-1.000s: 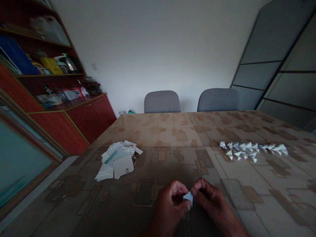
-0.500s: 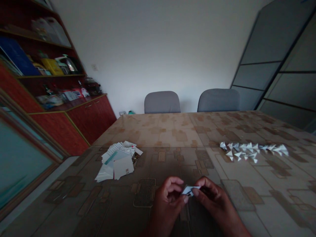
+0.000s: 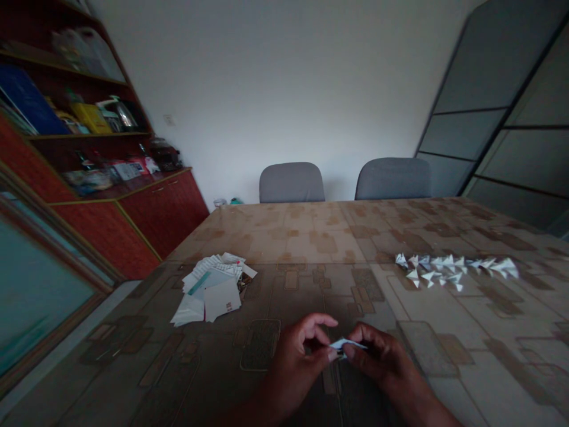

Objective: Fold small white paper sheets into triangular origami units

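Flatter now, small white folded paper (image 3: 340, 343) is pinched by right hand (image 3: 392, 363); left hand (image 3: 294, 357) thumb touches it, grip unclear. Folding seems underway; next crease calls for steady pinch.

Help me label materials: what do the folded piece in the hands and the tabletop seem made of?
Folded piece: probably matte paper or thin card, given its thin, straight edges. Tabletop: perhaps plastic cover or laminate; smooth, faint sheen, printed-looking pattern.

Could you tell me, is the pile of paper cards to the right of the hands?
No, the pile of cards lies to the left of both hands.
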A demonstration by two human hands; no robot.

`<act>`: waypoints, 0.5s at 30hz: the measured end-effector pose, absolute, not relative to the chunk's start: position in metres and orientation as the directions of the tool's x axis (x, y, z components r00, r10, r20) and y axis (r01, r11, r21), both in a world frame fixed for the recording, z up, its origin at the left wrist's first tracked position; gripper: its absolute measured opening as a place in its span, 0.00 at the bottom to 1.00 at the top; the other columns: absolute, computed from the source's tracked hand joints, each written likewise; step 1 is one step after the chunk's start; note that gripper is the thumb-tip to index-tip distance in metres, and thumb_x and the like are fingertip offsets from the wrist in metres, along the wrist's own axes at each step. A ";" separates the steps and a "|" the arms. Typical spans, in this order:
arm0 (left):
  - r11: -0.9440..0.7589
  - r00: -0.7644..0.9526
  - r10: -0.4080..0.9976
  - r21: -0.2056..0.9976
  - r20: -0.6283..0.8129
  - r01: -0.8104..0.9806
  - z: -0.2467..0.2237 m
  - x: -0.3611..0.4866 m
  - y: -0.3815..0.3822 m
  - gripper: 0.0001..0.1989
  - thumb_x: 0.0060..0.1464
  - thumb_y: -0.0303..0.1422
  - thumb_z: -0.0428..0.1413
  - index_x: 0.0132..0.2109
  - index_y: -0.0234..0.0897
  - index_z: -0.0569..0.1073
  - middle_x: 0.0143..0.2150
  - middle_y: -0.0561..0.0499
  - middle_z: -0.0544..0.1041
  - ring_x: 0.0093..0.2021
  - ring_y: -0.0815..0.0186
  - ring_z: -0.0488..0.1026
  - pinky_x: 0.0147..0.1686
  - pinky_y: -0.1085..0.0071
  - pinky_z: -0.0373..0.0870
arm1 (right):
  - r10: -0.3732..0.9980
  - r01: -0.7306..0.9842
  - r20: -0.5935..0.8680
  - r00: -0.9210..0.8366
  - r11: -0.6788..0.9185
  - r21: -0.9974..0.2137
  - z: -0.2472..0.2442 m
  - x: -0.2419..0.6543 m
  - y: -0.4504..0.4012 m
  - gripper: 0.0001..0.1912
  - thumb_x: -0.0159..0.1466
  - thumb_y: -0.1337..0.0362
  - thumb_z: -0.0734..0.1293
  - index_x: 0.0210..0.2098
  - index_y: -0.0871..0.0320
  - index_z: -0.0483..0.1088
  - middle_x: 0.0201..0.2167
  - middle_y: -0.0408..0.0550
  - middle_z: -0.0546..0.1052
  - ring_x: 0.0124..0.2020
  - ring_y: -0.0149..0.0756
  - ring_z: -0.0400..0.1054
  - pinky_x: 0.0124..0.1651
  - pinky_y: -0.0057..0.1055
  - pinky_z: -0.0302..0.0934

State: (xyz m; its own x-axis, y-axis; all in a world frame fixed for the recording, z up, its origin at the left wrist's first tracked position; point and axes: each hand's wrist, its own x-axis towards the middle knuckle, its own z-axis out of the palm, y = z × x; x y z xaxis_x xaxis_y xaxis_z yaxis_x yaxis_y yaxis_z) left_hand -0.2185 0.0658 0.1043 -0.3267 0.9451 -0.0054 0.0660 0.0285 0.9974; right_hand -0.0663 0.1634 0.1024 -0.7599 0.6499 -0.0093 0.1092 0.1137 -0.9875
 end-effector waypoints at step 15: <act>0.088 -0.333 0.938 0.996 -0.093 -0.029 0.103 -0.224 0.067 0.12 0.49 0.40 0.59 0.29 0.34 0.75 0.23 0.55 0.69 0.27 0.68 0.65 0.29 0.74 0.59 | 0.677 0.085 -0.036 -0.735 0.039 -0.996 0.105 -0.068 0.163 0.26 0.55 0.40 0.68 0.22 0.57 0.64 0.18 0.37 0.62 0.21 0.29 0.55 0.26 0.25 0.52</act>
